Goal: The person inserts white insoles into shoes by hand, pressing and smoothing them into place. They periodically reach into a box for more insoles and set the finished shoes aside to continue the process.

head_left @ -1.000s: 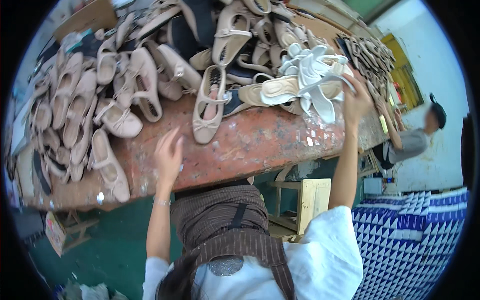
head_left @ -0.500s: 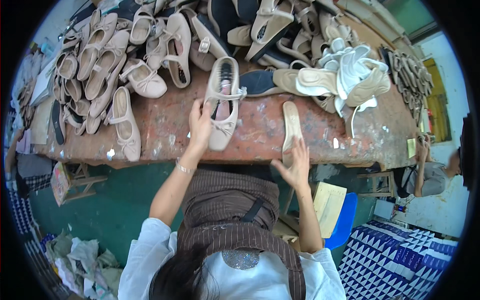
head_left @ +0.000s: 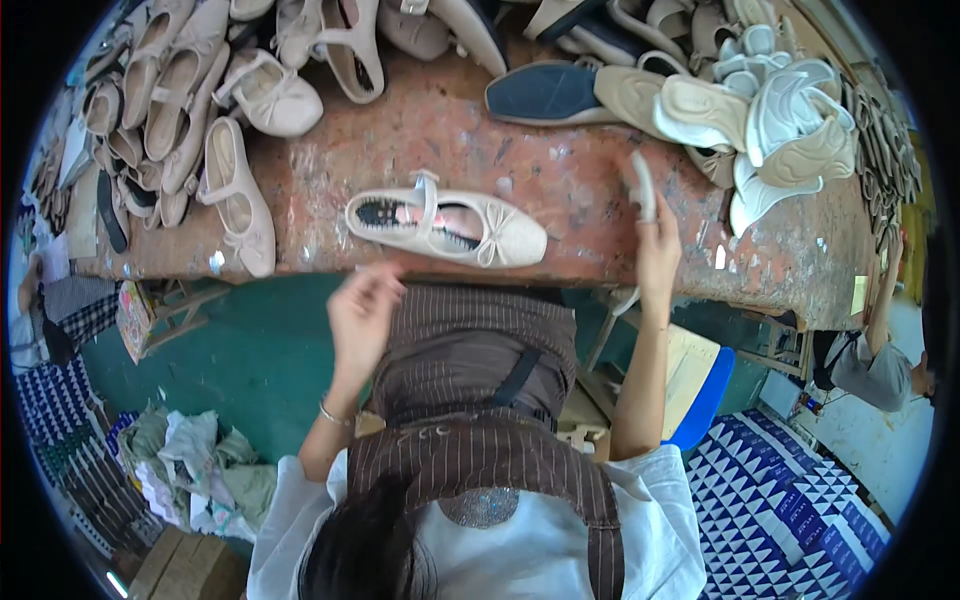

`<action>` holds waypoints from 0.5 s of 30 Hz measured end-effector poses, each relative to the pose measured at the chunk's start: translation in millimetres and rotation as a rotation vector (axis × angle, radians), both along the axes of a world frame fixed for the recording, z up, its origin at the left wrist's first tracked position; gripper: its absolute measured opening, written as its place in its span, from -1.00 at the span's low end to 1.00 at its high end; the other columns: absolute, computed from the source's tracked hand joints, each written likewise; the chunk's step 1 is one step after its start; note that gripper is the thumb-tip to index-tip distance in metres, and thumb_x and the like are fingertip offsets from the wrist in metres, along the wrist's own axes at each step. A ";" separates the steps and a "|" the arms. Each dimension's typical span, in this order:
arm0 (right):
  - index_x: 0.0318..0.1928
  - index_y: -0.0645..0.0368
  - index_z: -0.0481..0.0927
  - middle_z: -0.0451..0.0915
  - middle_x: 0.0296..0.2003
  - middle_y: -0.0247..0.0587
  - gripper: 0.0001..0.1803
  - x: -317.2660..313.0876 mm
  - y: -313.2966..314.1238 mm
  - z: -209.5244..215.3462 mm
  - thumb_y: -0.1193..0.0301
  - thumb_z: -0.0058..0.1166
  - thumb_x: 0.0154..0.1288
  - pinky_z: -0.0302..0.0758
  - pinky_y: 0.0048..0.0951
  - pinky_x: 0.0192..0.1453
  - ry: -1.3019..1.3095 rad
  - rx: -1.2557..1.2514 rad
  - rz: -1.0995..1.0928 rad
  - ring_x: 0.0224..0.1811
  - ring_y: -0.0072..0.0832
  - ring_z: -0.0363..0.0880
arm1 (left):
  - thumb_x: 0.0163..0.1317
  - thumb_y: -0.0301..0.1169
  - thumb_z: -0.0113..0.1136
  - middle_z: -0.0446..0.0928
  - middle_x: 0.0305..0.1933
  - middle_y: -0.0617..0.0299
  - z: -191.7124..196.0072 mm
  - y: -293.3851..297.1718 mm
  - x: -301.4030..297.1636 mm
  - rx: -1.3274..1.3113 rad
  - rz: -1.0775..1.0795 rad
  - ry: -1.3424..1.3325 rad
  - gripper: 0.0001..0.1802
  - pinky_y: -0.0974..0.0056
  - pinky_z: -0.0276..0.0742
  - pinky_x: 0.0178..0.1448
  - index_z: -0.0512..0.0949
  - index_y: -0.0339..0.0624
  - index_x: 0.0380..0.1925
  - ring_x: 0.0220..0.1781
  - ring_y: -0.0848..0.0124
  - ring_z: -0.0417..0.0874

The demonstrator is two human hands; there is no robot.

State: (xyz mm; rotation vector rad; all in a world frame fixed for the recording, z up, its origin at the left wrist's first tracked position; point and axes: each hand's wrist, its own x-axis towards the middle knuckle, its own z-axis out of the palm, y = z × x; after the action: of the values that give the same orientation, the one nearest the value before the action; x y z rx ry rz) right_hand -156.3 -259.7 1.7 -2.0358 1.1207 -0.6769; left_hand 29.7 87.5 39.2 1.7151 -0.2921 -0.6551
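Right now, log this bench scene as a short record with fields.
left hand: empty, off the bench edge, near the shoe
right hand: holds a pale insole upright
shoe: beige strap flat with a bow, lying on its own at the front edge
bench: worn reddish top
rest: beige shoes heaped left, white soles piled right

Worn reddish workbench [head_left: 560, 180]; beige strap shoe [head_left: 446, 225]; perhaps insoles [head_left: 780, 110] piled.

Left hand [head_left: 362, 318] let go of beige strap shoe [head_left: 446, 222], pulled back off counter [head_left: 580, 190] edge; shoe now lies sideways. Right hand [head_left: 657, 245] lifted insole [head_left: 641, 184] upright in its grip.
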 end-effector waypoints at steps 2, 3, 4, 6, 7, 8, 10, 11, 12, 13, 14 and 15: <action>0.17 0.34 0.52 0.67 -0.09 -0.11 -0.51 -12.2 -3.7 15.5 0.26 -0.20 0.40 0.48 -0.41 0.00 -0.214 0.593 -0.044 -0.11 -0.39 0.63 | 0.37 -0.54 0.12 0.60 -0.29 0.24 12.0 -3.4 16.8 0.232 0.168 -0.272 -0.74 0.46 0.49 -0.32 0.58 -0.32 0.02 -0.33 0.58 0.56; 0.16 0.36 0.51 0.67 -0.09 -0.10 -0.49 -14.1 0.8 24.8 0.22 -0.24 0.45 0.50 -0.42 -0.04 -0.298 0.768 -0.061 -0.14 -0.42 0.64 | 0.37 -0.51 0.13 0.59 -0.29 0.23 13.7 -7.2 28.5 0.293 0.231 -0.326 -0.72 0.46 0.48 -0.35 0.56 -0.33 0.06 -0.35 0.58 0.54; 0.16 0.37 0.51 0.67 -0.08 -0.09 -0.47 -15.2 5.5 34.6 0.19 -0.28 0.50 0.52 -0.42 -0.07 -0.382 0.945 -0.073 -0.18 -0.46 0.65 | 0.38 -0.45 0.14 0.58 -0.26 0.20 9.9 -4.5 38.5 0.340 0.215 -0.365 -0.62 0.44 0.47 -0.39 0.51 -0.29 0.17 -0.37 0.58 0.51; 0.15 0.39 0.50 0.65 -0.02 -0.06 -0.43 -10.3 15.6 45.1 0.13 -0.36 0.57 0.56 -0.43 -0.11 -0.463 1.083 0.008 -0.23 -0.45 0.65 | 0.39 -0.44 0.14 0.58 -0.27 0.19 4.2 -9.9 52.7 0.330 0.205 -0.354 -0.59 0.43 0.48 -0.39 0.49 -0.27 0.21 -0.39 0.58 0.50; 0.21 0.40 0.44 0.64 -0.09 -0.07 -0.36 -7.7 21.4 45.0 0.04 -0.38 0.57 0.57 -0.43 -0.15 -0.481 1.074 0.002 -0.22 -0.43 0.65 | 0.39 -0.43 0.14 0.58 -0.27 0.18 2.6 -11.1 58.5 0.322 0.200 -0.349 -0.56 0.42 0.48 -0.39 0.48 -0.25 0.25 -0.41 0.57 0.49; 0.27 0.42 0.38 0.64 -0.17 -0.09 -0.28 -4.7 28.3 45.4 -0.05 -0.39 0.57 0.59 -0.43 -0.19 -0.498 1.064 -0.003 -0.20 -0.41 0.66 | 0.38 -0.44 0.15 0.58 -0.26 0.20 -11.0 -4.6 66.0 0.397 0.115 -0.498 -0.54 0.43 0.49 -0.41 0.46 -0.22 0.28 -0.43 0.60 0.49; 0.28 0.39 0.39 0.61 -0.06 -0.12 -0.29 2.3 43.3 58.1 -0.04 -0.42 0.59 0.52 -0.43 -0.10 -0.315 0.875 0.071 -0.15 -0.42 0.61 | 0.37 -0.46 0.16 0.57 -0.27 0.22 -14.6 -12.5 66.8 0.341 0.121 -0.341 -0.55 0.46 0.49 -0.41 0.48 -0.25 0.26 -0.43 0.61 0.50; 0.29 0.38 0.38 0.60 -0.02 -0.13 -0.30 2.4 49.7 59.6 -0.02 -0.42 0.60 0.49 -0.44 -0.08 -0.177 0.765 0.105 -0.15 -0.43 0.59 | 0.36 -0.48 0.17 0.57 -0.27 0.23 -14.7 -16.7 64.7 0.276 0.126 -0.192 -0.56 0.48 0.48 -0.42 0.49 -0.28 0.24 -0.43 0.63 0.50; 0.31 0.32 0.40 0.58 0.04 -0.12 -0.36 2.3 60.6 59.1 0.03 -0.36 0.60 0.43 -0.38 -0.01 -0.013 0.587 0.108 -0.12 -0.39 0.52 | 0.29 -0.52 0.23 0.56 -0.27 0.26 -18.0 -19.9 60.9 0.205 0.153 -0.105 -0.55 0.50 0.47 -0.42 0.52 -0.34 0.19 -0.41 0.65 0.51; 0.31 0.28 0.42 0.57 0.05 -0.09 -0.42 13.2 69.2 64.2 0.09 -0.24 0.55 0.42 -0.33 0.02 0.110 0.159 0.282 -0.11 -0.33 0.50 | 0.29 -0.52 0.23 0.56 -0.27 0.26 -20.2 -19.0 57.4 0.213 0.159 -0.106 -0.55 0.50 0.47 -0.42 0.52 -0.34 0.19 -0.41 0.65 0.51; 0.30 0.25 0.45 0.56 0.07 -0.07 -0.47 27.7 78.7 75.1 0.15 -0.12 0.51 0.40 -0.29 0.05 0.225 -0.275 0.446 -0.09 -0.28 0.48 | 0.26 -0.54 0.25 0.55 -0.27 0.26 -22.5 -16.3 53.4 0.231 0.174 -0.170 -0.55 0.50 0.48 -0.42 0.53 -0.36 0.17 -0.41 0.65 0.51; 0.20 0.19 0.55 0.51 0.08 -0.09 -0.50 39.4 92.8 89.2 0.35 0.17 0.24 0.33 -0.16 0.16 0.328 -0.301 0.511 0.00 -0.20 0.44 | 0.23 -0.55 0.27 0.55 -0.28 0.26 -25.2 -12.6 48.6 0.249 0.189 -0.230 -0.55 0.49 0.48 -0.41 0.53 -0.38 0.15 -0.40 0.65 0.51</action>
State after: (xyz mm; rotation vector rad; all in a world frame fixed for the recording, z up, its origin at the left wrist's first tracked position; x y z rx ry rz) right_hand -117.0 -167.0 90.9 -2.6245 0.6371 -0.2662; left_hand 78.4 74.8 14.0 2.0329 -0.2109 -0.3659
